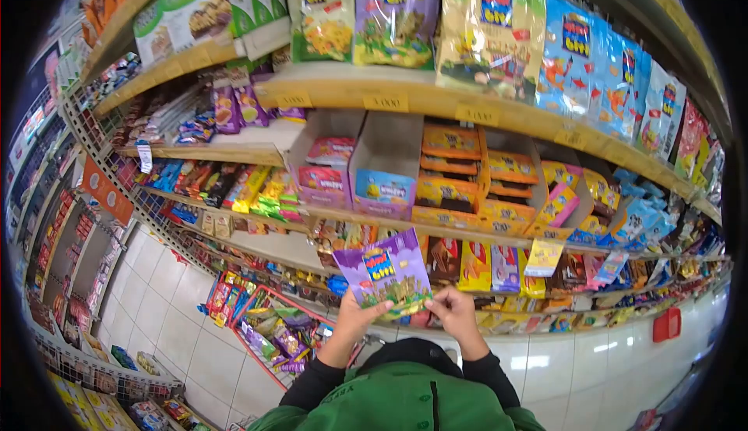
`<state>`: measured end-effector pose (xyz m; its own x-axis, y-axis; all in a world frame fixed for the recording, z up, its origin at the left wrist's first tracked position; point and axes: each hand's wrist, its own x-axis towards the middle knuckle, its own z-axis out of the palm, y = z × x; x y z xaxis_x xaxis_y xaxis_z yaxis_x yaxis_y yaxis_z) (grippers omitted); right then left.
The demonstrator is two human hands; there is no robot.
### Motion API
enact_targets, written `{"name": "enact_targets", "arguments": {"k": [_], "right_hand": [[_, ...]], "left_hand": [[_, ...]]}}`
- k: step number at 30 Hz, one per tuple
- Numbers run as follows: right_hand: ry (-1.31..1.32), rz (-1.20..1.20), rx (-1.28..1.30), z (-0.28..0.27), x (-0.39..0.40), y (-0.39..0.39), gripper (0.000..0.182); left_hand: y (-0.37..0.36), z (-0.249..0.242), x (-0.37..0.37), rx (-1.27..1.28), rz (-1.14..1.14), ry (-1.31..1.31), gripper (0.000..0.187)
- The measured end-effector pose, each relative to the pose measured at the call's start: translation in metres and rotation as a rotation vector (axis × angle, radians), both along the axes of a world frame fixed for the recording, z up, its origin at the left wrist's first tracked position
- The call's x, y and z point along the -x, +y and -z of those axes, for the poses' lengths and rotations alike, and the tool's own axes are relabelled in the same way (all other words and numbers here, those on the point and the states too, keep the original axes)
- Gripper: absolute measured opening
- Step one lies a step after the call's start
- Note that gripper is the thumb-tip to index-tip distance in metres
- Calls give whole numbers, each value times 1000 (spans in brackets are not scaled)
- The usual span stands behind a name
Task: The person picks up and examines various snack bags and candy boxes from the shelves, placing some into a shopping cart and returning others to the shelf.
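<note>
A purple snack bag (387, 269) with a green lower part is held upright in front of my chest. My left hand (360, 316) grips its lower left corner, the thumb lying on the front. At the lower right corner, my right hand (453, 312) pinches the edge between thumb and fingers. On the top shelf stands a similar purple bag (396, 18), between a yellow bag (321, 16) and a light green bag (489, 32). Blue bags (566, 55) stand farther right on that shelf.
Below the top shelf's edge (374, 92) are open cartons of orange packs (448, 189). A red basket (257, 345) full of snack packs is at the lower left, on the tiled floor (175, 314). A red container (667, 325) lies at the right.
</note>
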<state>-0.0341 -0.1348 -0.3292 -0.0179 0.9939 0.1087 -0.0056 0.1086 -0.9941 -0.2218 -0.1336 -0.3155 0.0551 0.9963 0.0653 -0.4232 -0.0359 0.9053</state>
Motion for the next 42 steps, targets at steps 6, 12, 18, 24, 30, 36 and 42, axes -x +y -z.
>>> {"name": "enact_targets", "arguments": {"k": [6, 12, 18, 24, 30, 36, 42], "right_hand": [[30, -70, 51, -6, 4, -5, 12], [-93, -106, 28, 5, 4, -2, 15], [-26, -74, -148, -22, -2, -5, 20], [60, 38, -91, -14, -28, -9, 16], [103, 194, -95, -5, -45, -23, 14], [140, 297, -88, 5, -65, -37, 12], [140, 403, -74, 14, -79, -48, 12]], "left_hand": [[-1, -2, 2, 2, -61, 37, 34], [-1, 7, 4, -45, -40, 136, 33], [26, -60, 39, -230, -145, 130, 40], [69, -205, 76, -855, -357, 52, 40], [140, -314, 56, -929, -354, 309, 32], [206, -320, 34, -777, -186, 508, 44], [219, -310, 27, -695, -184, 625, 54]]}}
